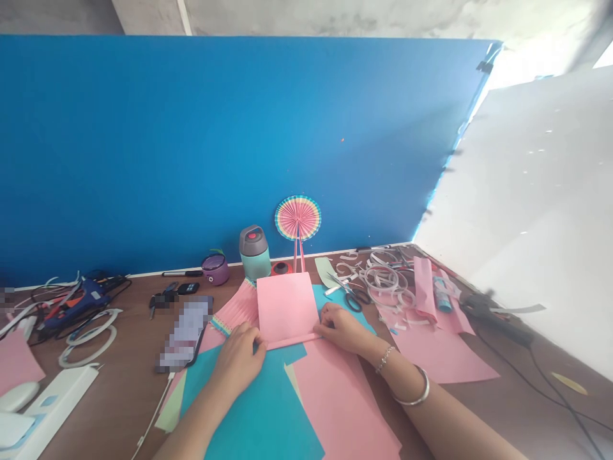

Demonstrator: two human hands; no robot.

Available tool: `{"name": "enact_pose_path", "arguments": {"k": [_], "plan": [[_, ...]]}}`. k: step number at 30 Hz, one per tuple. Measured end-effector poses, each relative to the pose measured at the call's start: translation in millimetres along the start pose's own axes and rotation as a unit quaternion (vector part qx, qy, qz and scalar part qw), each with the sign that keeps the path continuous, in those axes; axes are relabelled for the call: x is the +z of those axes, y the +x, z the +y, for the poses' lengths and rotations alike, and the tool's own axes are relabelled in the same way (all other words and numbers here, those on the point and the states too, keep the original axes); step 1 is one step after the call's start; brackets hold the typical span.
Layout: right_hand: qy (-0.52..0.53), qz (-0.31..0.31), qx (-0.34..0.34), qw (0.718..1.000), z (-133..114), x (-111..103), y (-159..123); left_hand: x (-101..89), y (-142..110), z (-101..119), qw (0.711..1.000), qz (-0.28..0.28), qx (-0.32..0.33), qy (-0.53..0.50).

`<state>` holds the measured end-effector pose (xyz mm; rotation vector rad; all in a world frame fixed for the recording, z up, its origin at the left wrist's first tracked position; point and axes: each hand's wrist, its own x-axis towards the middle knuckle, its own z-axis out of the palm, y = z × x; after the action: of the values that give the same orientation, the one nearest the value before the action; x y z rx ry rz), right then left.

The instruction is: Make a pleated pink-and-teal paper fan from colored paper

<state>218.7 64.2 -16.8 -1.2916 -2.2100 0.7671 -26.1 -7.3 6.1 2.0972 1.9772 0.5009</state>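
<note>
Paper (286,305) points toward the fan (297,218), its long folded edge (293,342) crosswise, left hand (239,352) and right hand (341,327) pinching its ends closed-fingered.

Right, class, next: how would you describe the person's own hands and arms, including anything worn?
The left hand and right hand are ungloved, and no sleeves show. The right arm wears a silvery chain bracelet and a smooth, silvery bangle; no jewellery shows on the left.

This is a craft workspace: a brown tabletop (119,402) strewn with pink paper (286,306), scissors (347,288), coiled white strips (375,271) and what looks like a blue glue gun (81,303), a pleated paper fan (297,218) standing before a blue partition (191,140) below bare concrete (335,18)
</note>
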Motion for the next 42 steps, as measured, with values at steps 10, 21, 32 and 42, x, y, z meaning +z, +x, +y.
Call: {"name": "enact_pose_path", "arguments": {"k": [10, 21, 32, 42], "plan": [[-0.009, -0.004, 0.009, 1.0, 3.3, 2.7, 1.4, 1.4, 2.3, 1.8, 1.0, -0.008, -0.022, 0.016], [-0.055, -0.02, -0.014, 0.998, -1.2, -0.3, -0.8, 6.5, 0.4, 4.2, 0.998, 0.007, 0.009, 0.067], [-0.096, -0.005, -0.045, 0.994, 0.4, 1.8, -2.0, 21.2, -2.5, 2.2, 0.97, -0.015, 0.213, 0.113], [-0.132, 0.085, -0.045, 0.987, -11.0, 15.3, -6.8, 17.8, -2.9, 5.7, 0.976, -0.044, 0.195, 0.088]]}}
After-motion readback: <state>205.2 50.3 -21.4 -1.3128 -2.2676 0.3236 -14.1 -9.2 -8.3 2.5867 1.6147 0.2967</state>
